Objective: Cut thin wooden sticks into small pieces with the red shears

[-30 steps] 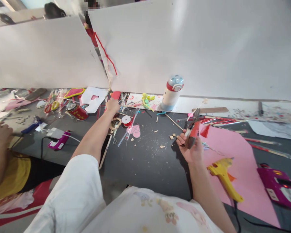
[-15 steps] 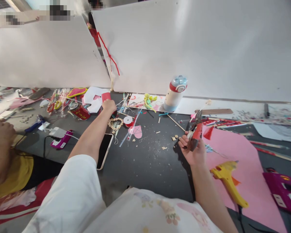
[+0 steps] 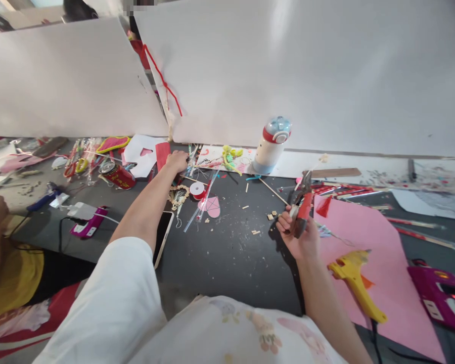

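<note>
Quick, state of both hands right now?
Left hand: beside a red rectangular piece; whether its grip holds anything cannot be told.
Right hand: closed around red-handled metal pliers.

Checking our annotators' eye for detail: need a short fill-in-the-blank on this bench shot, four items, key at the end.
1. The pliers are held in the person's ____ hand.
2. The glue gun has a ____ body.
3. Beneath the glue gun lies a ____ sheet.
4. The band around the bottle is ____.

Missing words: right; yellow; pink; red.
</note>
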